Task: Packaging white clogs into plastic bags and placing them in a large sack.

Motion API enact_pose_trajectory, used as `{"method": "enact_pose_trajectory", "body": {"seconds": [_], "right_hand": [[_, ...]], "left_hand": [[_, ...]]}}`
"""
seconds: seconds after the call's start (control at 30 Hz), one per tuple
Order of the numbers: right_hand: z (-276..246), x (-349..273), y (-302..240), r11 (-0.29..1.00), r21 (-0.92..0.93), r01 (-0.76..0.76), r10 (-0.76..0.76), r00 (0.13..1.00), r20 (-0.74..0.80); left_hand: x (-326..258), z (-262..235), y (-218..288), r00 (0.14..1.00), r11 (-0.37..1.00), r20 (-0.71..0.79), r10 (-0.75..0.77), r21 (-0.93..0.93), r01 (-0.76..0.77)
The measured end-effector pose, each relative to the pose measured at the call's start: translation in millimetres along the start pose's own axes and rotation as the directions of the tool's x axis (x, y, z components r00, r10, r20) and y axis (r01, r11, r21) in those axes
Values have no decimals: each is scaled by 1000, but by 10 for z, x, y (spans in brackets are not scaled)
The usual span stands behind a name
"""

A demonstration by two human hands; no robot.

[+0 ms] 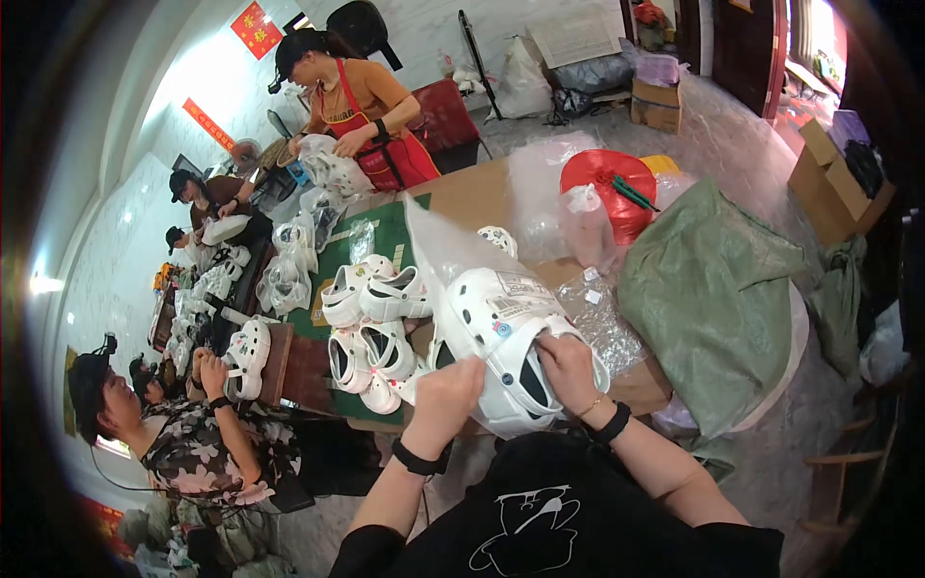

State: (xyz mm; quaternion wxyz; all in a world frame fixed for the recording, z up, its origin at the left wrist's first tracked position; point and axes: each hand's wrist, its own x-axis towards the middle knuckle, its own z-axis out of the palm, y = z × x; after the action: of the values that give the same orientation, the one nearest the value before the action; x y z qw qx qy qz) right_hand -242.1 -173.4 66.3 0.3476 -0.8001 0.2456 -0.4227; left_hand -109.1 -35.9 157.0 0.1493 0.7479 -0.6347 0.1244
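Observation:
A pair of white clogs [472, 297] with small charms and holes is in front of me, toes pointing away. A clear plastic bag [431, 241] with a printed label covers their front part. My left hand [449, 393] is closed in a fist at the near left side of the clogs, apparently on the bag's edge; the exact grip is hidden. My right hand [568, 371] grips the right clog at its opening, its fingertips hidden inside. More white clogs [378, 306] stand in a cluster just left of the pair.
A red roll of plastic twine [609, 188] with green-handled scissors [631, 193] lies at the far right. A green woven sack [708, 289] bulges beside the table's right. Clear plastic packaging [607, 323] lies nearby. Co-workers handle clogs and bags at left and across the table.

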Motion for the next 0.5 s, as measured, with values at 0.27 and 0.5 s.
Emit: {"method": "enact_pose_trajectory", "body": {"seconds": [0.27,0.5], "right_hand": [[44,-42,-43,973,-207,98,-63,984,166],[69,-213,-277,908,-187,376,-294,887,357]], "left_hand": [[-226,167,87,988,928,32,-148,-341,150],[259,281,113,998,992,27,-57,-111,60]]}}
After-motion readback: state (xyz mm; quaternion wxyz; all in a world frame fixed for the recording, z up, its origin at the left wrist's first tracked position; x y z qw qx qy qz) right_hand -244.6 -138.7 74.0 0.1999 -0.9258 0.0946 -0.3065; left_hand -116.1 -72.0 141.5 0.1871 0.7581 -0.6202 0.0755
